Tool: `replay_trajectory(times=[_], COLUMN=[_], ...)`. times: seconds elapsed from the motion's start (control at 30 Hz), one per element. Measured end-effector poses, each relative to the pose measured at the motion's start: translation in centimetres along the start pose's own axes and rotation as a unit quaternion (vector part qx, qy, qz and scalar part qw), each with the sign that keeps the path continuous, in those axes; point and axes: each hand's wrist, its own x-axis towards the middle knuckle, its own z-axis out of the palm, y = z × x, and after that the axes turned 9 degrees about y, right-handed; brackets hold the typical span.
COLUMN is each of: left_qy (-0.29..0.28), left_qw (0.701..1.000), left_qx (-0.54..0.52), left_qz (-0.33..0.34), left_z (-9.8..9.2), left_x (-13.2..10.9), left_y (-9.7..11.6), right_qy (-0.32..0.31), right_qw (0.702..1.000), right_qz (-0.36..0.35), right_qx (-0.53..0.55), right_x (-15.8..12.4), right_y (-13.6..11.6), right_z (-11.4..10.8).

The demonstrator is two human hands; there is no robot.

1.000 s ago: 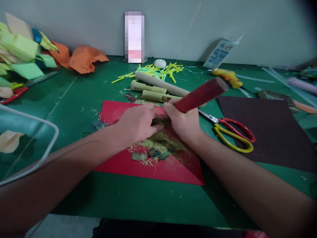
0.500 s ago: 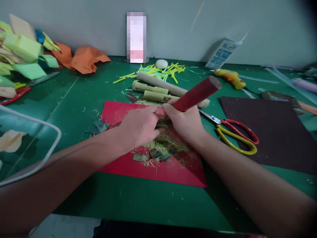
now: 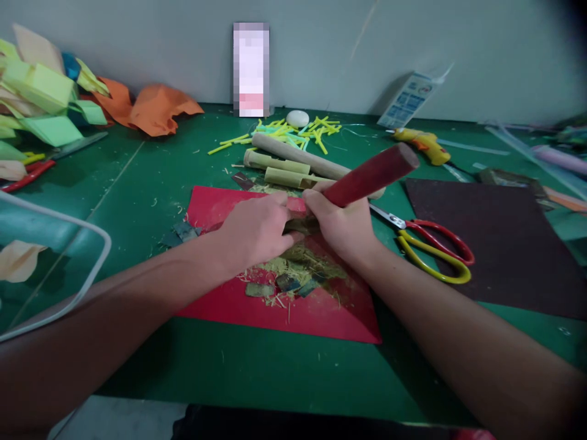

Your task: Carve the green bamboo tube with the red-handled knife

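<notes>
My right hand (image 3: 346,226) is wrapped round the thick red handle (image 3: 373,176) of a tool, which tilts up to the right; its working end is hidden by my hands. Close beside it, my left hand (image 3: 257,226) is closed on a greenish bamboo piece (image 3: 300,225), mostly covered by my fingers. Both hands are over a red sheet (image 3: 220,318) on the green table. Pale shavings (image 3: 293,264) and several dark green chips (image 3: 259,289) lie on the sheet below my hands.
Cut bamboo tubes (image 3: 279,162) and a long wooden stick (image 3: 298,153) lie beyond the sheet. At right are scissors (image 3: 435,247), a dark brown sheet (image 3: 499,244) and a yellow glue gun (image 3: 422,143). Folded papers (image 3: 41,91) fill the far left; a white cable (image 3: 103,250) loops at left.
The red handle has tipped slightly farther to the right and lower. Both hands keep nearly the same place; the whole view has shifted a little.
</notes>
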Motion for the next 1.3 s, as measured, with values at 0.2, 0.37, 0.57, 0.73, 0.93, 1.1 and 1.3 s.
replay_trajectory(times=[0.2, 0.37, 0.57, 0.73, 0.93, 1.1, 1.3], left_qy=[0.002, -0.005, -0.001, 0.0, 0.005, 0.002, 0.002], left_qw=[1.0, 1.0, 1.0, 1.0, 0.999, 0.999, 1.0], left_qx=[-0.001, 0.002, -0.016, -0.018, -0.037, -0.036, -0.025], left_qz=[0.001, -0.006, 0.009, 0.012, 0.024, 0.012, 0.005], left_z=[-0.04, -0.19, -0.1, -0.05, 0.08, 0.25, 0.16], left_x=[-0.06, -0.12, 0.06, 0.08, 0.1, 0.26, 0.25], left_y=[0.2, 0.3, -0.11, -0.25, -0.53, -0.66, -0.48], right_qy=[-0.025, -0.038, -0.052, -0.074, -0.086, -0.125, -0.035], right_qw=[0.999, 0.999, 0.998, 0.996, 0.994, 0.992, 0.999], right_qz=[-0.009, -0.013, -0.022, -0.021, -0.038, 0.0, 0.01], right_qx=[-0.019, -0.035, -0.035, -0.034, -0.056, -0.026, -0.004], right_x=[0.25, 0.37, 0.45, 0.57, 0.67, 0.53, 0.69], right_y=[0.22, 0.2, 0.14, 0.04, -0.26, -0.29, -0.05], right_z=[-0.13, -0.18, -0.05, -0.21, -0.07, -0.29, -0.49])
